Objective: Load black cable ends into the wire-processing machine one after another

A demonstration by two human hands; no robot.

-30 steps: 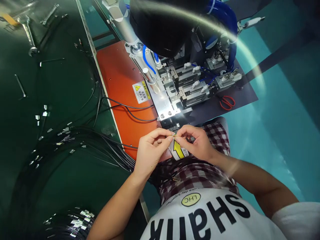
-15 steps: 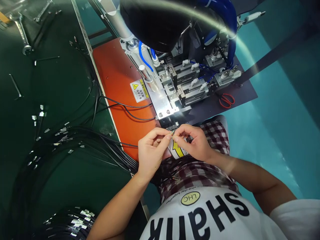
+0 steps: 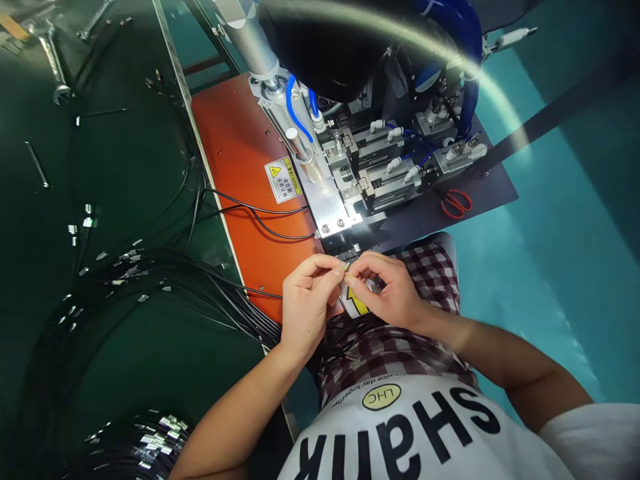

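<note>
Before my lap, my left hand (image 3: 310, 303) pinches thumb against forefinger on the end of a black cable (image 3: 265, 293), which comes from the left and passes behind the hand. A tiny pale greenish wire end (image 3: 346, 267) shows at the fingertips. My right hand (image 3: 387, 291) is closed in a pinch right beside it, its fingertips meeting the left ones at the wire end; exactly what they grip is mostly covered. Just beyond both hands stands the front of a metal clamping machine (image 3: 340, 217). A yellow-and-white warning label (image 3: 357, 307) shows below them.
An orange base plate (image 3: 235, 167) carries the machine, with two black cables (image 3: 280, 211) leading into it. Red-handled scissors (image 3: 456, 204) lie at its right. On the green table (image 3: 120, 360) are bundled black cables (image 3: 200, 267) with metal ends, a wrench (image 3: 57, 73) and hex keys.
The view has shifted slightly, moving the scene a little to the right. Both hands keep their fingertips together, and the pale wire end shows a little more clearly.
</note>
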